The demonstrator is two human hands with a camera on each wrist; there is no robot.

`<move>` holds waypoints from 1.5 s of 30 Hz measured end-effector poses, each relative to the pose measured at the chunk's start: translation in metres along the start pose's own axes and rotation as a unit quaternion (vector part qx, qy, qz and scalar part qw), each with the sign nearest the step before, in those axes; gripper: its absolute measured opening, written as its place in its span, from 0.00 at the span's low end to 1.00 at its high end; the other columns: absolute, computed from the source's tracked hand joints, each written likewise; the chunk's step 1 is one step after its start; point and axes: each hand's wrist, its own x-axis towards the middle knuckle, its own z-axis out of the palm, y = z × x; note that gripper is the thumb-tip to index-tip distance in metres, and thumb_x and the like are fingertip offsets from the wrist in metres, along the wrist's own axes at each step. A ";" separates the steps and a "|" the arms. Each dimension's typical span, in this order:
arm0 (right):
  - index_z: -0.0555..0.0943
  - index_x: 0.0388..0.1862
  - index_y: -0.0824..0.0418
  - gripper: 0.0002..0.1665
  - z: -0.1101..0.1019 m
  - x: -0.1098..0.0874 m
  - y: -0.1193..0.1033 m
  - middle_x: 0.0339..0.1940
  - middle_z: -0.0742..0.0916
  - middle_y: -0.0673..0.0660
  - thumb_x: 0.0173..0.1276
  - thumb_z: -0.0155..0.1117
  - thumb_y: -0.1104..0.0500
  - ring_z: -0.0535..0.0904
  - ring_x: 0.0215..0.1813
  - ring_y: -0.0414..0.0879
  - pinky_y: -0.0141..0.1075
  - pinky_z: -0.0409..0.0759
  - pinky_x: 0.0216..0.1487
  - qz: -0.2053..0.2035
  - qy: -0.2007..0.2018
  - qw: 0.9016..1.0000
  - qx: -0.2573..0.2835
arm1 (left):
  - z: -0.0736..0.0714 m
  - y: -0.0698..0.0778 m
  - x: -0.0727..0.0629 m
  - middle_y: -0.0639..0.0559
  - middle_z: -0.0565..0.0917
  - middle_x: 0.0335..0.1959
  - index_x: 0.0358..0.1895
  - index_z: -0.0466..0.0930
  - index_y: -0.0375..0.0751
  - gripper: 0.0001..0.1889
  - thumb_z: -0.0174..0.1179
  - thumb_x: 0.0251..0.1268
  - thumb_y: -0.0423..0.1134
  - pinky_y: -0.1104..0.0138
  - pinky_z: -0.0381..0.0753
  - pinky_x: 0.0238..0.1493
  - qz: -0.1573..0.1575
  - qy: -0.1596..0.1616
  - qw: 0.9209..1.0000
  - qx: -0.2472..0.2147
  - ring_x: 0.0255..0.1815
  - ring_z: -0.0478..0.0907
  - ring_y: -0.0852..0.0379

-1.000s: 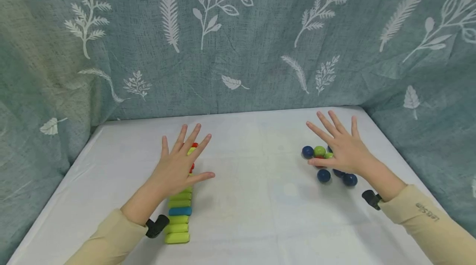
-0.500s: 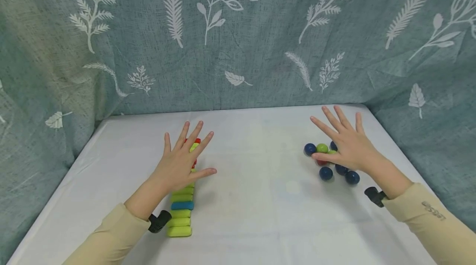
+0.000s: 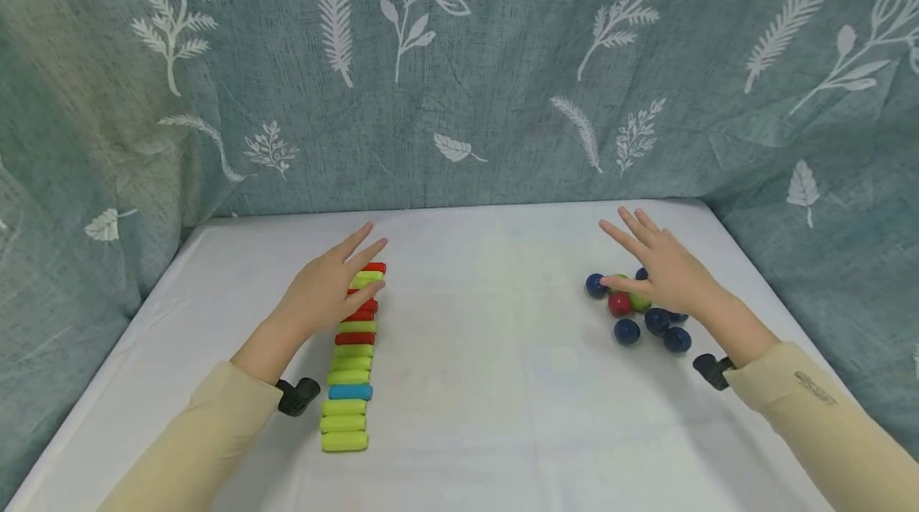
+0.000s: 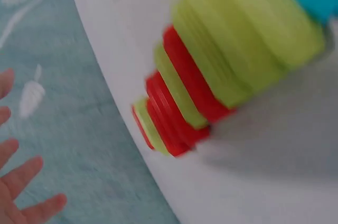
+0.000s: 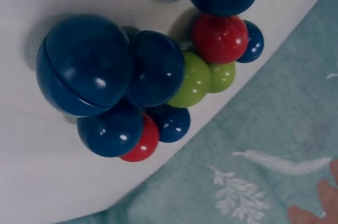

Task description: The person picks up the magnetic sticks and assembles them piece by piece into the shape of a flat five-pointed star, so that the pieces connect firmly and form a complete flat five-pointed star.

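Note:
A row of short rods runs away from me on the left: yellow-green rods, a blue rod and red rods. My left hand hovers beside the row's far end with fingers extended, holding nothing; it hides part of that end. To the right lies a cluster of glossy balls, with dark blue balls, red balls and green balls. Above the cluster my right hand is held with straight fingers, nothing in it. Both wrist views catch only fingertips at their edges.
A white cloth covers the table, with the rods and balls on opposite sides. Behind and along the sides hangs a grey-green curtain printed with white leaves. Each wrist carries a black camera.
My left hand has turned and shifted slightly left, uncovering more of the rods at the far end. My right hand has tilted, and its spread fingers have come closer together.

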 end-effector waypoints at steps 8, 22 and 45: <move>0.55 0.72 0.57 0.49 0.006 0.017 0.013 0.70 0.60 0.66 0.58 0.61 0.38 0.54 0.68 0.63 0.59 0.58 0.60 0.051 -0.053 0.995 0.072 | 0.007 -0.027 0.025 0.38 0.69 0.60 0.61 0.70 0.37 0.23 0.57 0.62 0.35 0.54 0.77 0.39 -0.061 -0.027 0.997 -0.024 0.45 0.75 0.41; 0.75 0.55 0.68 0.32 0.032 0.049 0.020 0.51 0.79 0.69 0.54 0.70 0.54 0.73 0.54 0.62 0.52 0.69 0.55 0.107 -0.122 0.979 0.122 | 0.028 -0.040 0.053 0.36 0.78 0.49 0.50 0.79 0.34 0.14 0.52 0.64 0.33 0.53 0.76 0.44 -0.157 -0.092 0.983 -0.032 0.48 0.74 0.41; 0.82 0.39 0.69 0.15 0.038 0.070 -0.004 0.37 0.84 0.61 0.53 0.69 0.62 0.78 0.40 0.51 0.43 0.75 0.47 0.151 -0.163 0.969 0.105 | 0.039 -0.040 0.062 0.32 0.71 0.56 0.55 0.73 0.30 0.17 0.45 0.65 0.30 0.49 0.69 0.54 -0.235 -0.209 0.947 -0.058 0.54 0.67 0.39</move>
